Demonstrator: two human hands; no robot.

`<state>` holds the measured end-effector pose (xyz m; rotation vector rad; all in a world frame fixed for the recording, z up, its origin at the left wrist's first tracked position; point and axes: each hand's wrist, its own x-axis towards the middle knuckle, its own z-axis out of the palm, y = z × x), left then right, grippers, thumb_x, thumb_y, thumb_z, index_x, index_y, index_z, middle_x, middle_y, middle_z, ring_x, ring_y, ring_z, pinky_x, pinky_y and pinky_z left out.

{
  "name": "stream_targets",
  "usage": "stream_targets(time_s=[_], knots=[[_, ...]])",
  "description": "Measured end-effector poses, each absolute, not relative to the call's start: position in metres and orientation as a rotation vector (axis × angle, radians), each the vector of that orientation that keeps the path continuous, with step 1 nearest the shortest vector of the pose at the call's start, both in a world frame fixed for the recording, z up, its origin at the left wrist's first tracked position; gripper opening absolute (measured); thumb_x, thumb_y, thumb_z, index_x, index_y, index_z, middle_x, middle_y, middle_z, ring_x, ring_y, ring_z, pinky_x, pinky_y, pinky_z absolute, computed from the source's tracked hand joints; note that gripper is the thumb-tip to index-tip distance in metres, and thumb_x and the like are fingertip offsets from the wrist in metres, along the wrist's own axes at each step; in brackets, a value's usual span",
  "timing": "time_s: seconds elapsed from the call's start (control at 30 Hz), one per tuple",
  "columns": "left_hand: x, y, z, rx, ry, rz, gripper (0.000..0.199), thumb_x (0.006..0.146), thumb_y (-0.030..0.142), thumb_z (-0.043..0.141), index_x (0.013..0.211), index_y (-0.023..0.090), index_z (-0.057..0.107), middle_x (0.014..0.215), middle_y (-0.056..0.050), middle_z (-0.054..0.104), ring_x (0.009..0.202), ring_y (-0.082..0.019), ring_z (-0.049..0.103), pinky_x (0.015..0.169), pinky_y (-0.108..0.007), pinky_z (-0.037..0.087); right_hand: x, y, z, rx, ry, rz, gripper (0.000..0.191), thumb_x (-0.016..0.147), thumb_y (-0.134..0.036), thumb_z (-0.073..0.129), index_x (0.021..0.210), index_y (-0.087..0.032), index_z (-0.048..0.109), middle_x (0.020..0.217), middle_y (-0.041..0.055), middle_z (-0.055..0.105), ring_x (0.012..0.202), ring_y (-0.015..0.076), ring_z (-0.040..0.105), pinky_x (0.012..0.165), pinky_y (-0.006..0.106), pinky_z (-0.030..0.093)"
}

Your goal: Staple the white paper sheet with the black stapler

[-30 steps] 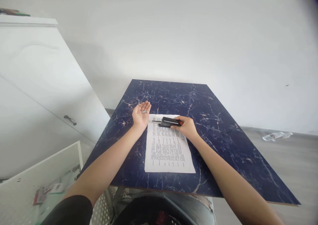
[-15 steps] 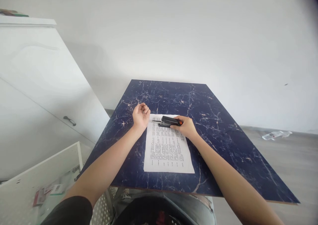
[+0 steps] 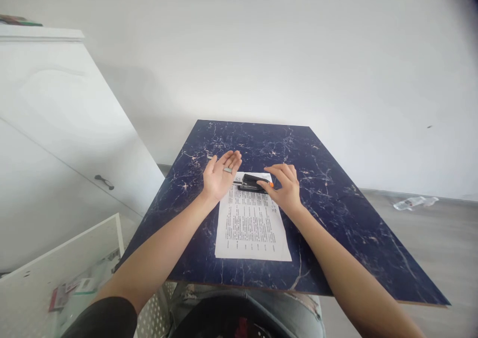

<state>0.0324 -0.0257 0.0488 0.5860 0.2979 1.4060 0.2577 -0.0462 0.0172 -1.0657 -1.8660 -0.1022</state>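
Our left hand point(image 3: 217, 182) is palm up, loosely spread, likely so 1 small grey strip point(image 3: 227, 169) (perhaps staples) won't slide off. The black stapler point(image 3: 252, 179) lies on the printed paper point(image 3: 254, 228) on our bench point(image 3: 332, 233), presumably steady ungripped. At its right end, our right hand point(image 3: 266, 176) is unclasped; thumb contact we cannot tell.

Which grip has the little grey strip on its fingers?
The left grip: palm up, grey strip across its fingers. The right grip, by the stapler, shows none.
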Motion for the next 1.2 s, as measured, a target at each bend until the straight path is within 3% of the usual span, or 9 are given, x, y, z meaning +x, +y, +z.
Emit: stream_targets(time_s=[0.2, 0.3, 0.47, 0.7, 0.9, 1.0, 1.07, 1.13, 1.2], knots=[[0.059, -0.063, 0.069, 0.810, 0.214, 1.146, 0.050, 0.103, 0.054, 0.041, 0.121, 0.015, 0.066, 0.146, -0.013, 0.057, 0.146, -0.030, 0.043, 0.126, -0.046, 0.030, 0.224, -0.074, 0.028, -0.795, -2.007, -0.210, 0.030, 0.094, -0.025, 0.070, 0.123, -0.029, 0.071, 0.104, 0.0056, 0.069, 0.094, 0.0218, 0.063, 0.083, 0.040, 0.049], [0.062, -0.067, 0.068, 0.881, 0.227, 1.141, 0.047, 0.103, 0.054, 0.044, 0.123, 0.018, 0.066, 0.149, -0.012, 0.055, 0.148, -0.030, 0.040, 0.126, -0.047, 0.027, 0.217, -0.076, 0.031, -0.790, -1.949, -0.200, 0.023, 0.094, -0.025, 0.071, 0.116, -0.029, 0.074, 0.104, 0.0056, 0.069, 0.092, 0.0212, 0.063, 0.079, 0.039, 0.050], [0.061, -0.067, 0.064, 0.932, 0.231, 1.118, 0.041, 0.102, 0.053, 0.050, 0.121, 0.021, 0.067, 0.147, -0.009, 0.057, 0.147, -0.029, 0.041, 0.125, -0.048, 0.028, 0.224, -0.072, 0.031, -0.747, -1.957, -0.142, 0.020, 0.094, -0.022, 0.069, 0.109, -0.032, 0.077, 0.112, 0.0028, 0.074, 0.099, 0.0232, 0.067, 0.084, 0.044, 0.054], [0.063, -0.072, 0.067, 0.915, 0.238, 1.109, 0.037, 0.100, 0.052, 0.055, 0.114, 0.020, 0.068, 0.139, -0.011, 0.062, 0.143, -0.029, 0.047, 0.121, -0.045, 0.037, 0.227, -0.075, 0.020, -0.763, -1.994, -0.031, 0.036, 0.094, -0.019, 0.067, 0.122, -0.041, 0.073, 0.111, -0.0033, 0.077, 0.101, 0.0252, 0.069, 0.088, 0.048, 0.056], [0.050, -0.043, 0.060, 0.944, 0.339, 1.369, 0.027, 0.104, 0.039, 0.052, 0.109, 0.018, 0.068, 0.127, -0.013, 0.065, 0.129, -0.026, 0.058, 0.111, -0.043, 0.046, 0.274, -0.045, 0.033, -1.152, -1.648, -0.149, 0.012, 0.092, -0.036, 0.071, 0.101, -0.033, 0.077, 0.094, 0.0027, 0.077, 0.087, 0.0254, 0.066, 0.078, 0.042, 0.054], [0.017, -0.005, 0.041, 1.022, 0.580, 1.693, 0.020, 0.102, 0.031, 0.052, 0.098, 0.019, 0.068, 0.108, -0.009, 0.066, 0.108, -0.022, 0.065, 0.101, -0.040, 0.052, 0.343, -0.013, 0.028, -1.419, -1.367, -0.193, 0.024, 0.087, -0.043, 0.072, 0.101, -0.024, 0.075, 0.100, 0.0065, 0.076, 0.085, 0.0248, 0.067, 0.086, 0.042, 0.053], [-0.012, 0.020, 0.026, 1.163, 0.930, 1.828, 0.017, 0.099, 0.030, 0.056, 0.089, 0.020, 0.066, 0.100, -0.008, 0.063, 0.101, -0.021, 0.065, 0.096, -0.037, 0.053, 0.395, 0.005, 0.015, -1.572, -1.276, -0.140, 0.023, 0.082, -0.042, 0.073, 0.094, -0.022, 0.074, 0.090, 0.0051, 0.077, 0.078, 0.0237, 0.068, 0.095, 0.045, 0.050], [-0.037, 0.038, 0.010, 1.542, 1.311, 1.698, 0.006, 0.094, 0.023, 0.061, 0.094, 0.020, 0.066, 0.107, -0.010, 0.063, 0.111, -0.024, 0.061, 0.105, -0.041, 0.047, 0.438, 0.017, -0.002, -1.703, -1.189, -0.060, 0.021, 0.076, -0.039, 0.075, 0.083, -0.020, 0.071, 0.080, 0.0050, 0.076, 0.070, 0.0235, 0.070, 0.098, 0.046, 0.048], [-0.054, 0.048, -0.003, 1.921, 1.599, 1.417, 0.018, 0.089, 0.017, 0.063, 0.107, 0.019, 0.066, 0.125, -0.015, 0.060, 0.126, -0.031, 0.054, 0.114, -0.049, 0.039, 0.467, 0.024, -0.019, -1.811, -1.110, -0.054, 0.019, 0.071, -0.036, 0.076, 0.075, -0.020, 0.069, 0.074, 0.0055, 0.075, 0.071, 0.0254, 0.071, 0.101, 0.048, 0.046]])
